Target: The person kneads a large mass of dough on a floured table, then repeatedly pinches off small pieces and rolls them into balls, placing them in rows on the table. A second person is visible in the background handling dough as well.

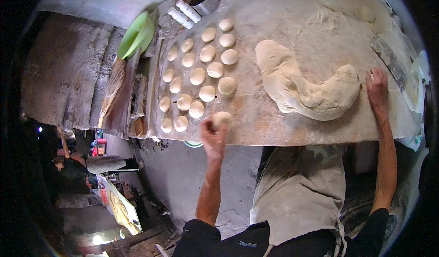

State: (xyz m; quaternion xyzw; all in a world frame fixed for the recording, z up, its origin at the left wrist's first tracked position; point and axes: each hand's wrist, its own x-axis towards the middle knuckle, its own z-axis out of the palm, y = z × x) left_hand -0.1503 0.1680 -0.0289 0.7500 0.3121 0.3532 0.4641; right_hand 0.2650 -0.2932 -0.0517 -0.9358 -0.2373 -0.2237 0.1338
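Observation:
A round dough ball (222, 119) is held in the fingers of my left hand (213, 137), over the near edge of the floured wooden worktop. Several other dough balls (198, 76) lie in loose rows beyond and to the left of that hand. A large curved mass of dough (301, 89) rests on the worktop (247, 126) between my two hands. My right hand (377, 85) is on the worktop just right of the dough's right end, its fingers bent; whether anything is under them cannot be told.
At the left edge stand a green plastic basin (137, 34) and a straw brush (113, 89). Two white bottles (184, 14) and a metal pot (204, 2) are at the back. A dark flat strip (387, 59) and plastic sheeting (416, 119) lie right. Another person (68, 161) is far left.

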